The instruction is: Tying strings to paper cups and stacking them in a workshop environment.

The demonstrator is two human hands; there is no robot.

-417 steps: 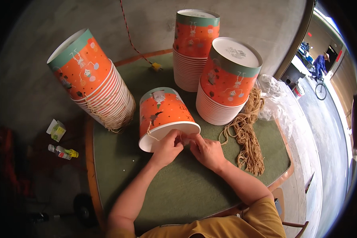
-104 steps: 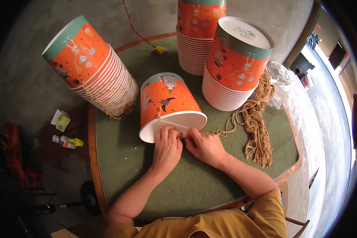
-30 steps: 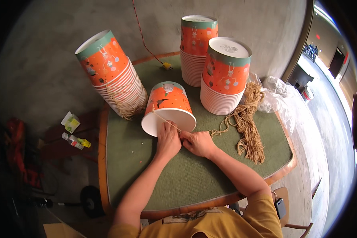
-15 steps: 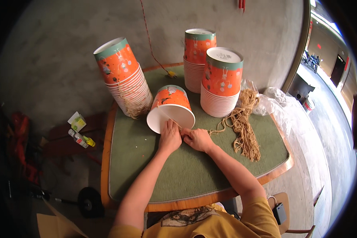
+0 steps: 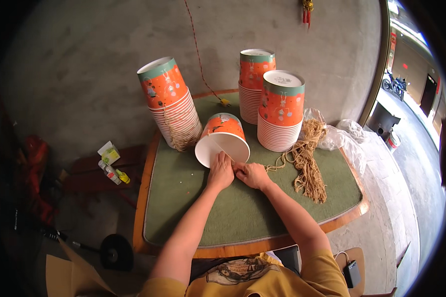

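Three stacks (image 5: pixel 281 117) of orange paper buckets stand beyond the fingers on the green table (image 5: pixel 243 213). One bucket (image 5: pixel 222 140) lies tipped, mouth toward the hands, as half a second ago — only the view has pulled back. Left hand (image 5: pixel 221 172) and right hand (image 5: pixel 250 174) pinch twine (image 5: pixel 309 163) at its rim.

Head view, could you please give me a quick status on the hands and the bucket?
Left hand and right hand both at the rim of the tipped bucket, working twine across its mouth. Twine bundle to the right. Stacks behind, clear.
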